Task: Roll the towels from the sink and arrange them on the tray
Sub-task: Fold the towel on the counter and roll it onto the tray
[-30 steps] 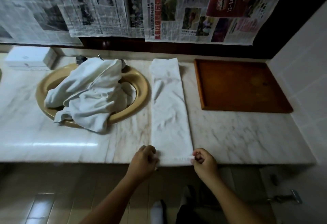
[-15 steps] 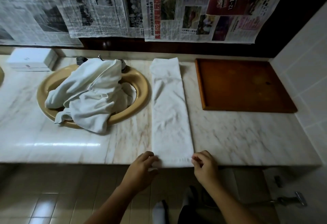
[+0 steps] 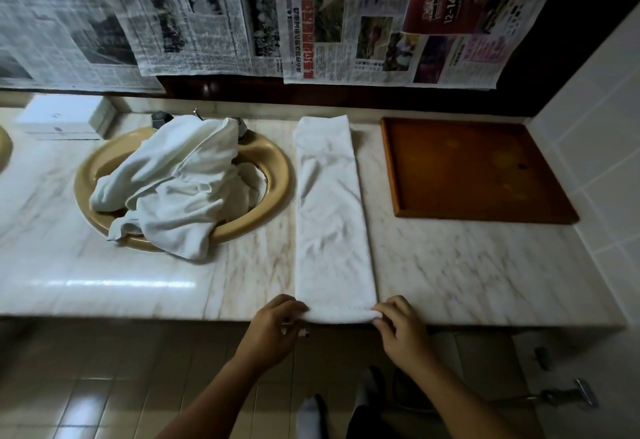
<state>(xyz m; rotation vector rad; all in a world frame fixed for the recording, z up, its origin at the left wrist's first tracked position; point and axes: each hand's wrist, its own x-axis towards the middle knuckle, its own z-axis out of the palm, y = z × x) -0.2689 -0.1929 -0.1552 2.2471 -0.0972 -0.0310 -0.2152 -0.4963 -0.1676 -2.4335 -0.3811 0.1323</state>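
Note:
A white towel (image 3: 330,210) folded into a long strip lies on the marble counter between the sink and the tray, running from the back wall to the front edge. Its near end is turned over into a small roll. My left hand (image 3: 273,329) pinches the roll's left corner and my right hand (image 3: 401,327) pinches its right corner. A heap of crumpled white towels (image 3: 176,182) fills the tan oval sink (image 3: 273,175). The brown wooden tray (image 3: 474,168) sits at the back right with nothing on it.
A white box (image 3: 64,116) stands at the back left of the marble counter (image 3: 467,275). Newspaper sheets (image 3: 242,12) hang on the wall behind. A tiled wall (image 3: 602,147) bounds the counter on the right. Tiled floor lies below the counter edge.
The towel's near end has gone from lying flat to being turned over into a small roll under my fingers. Both hands have stayed at the front edge.

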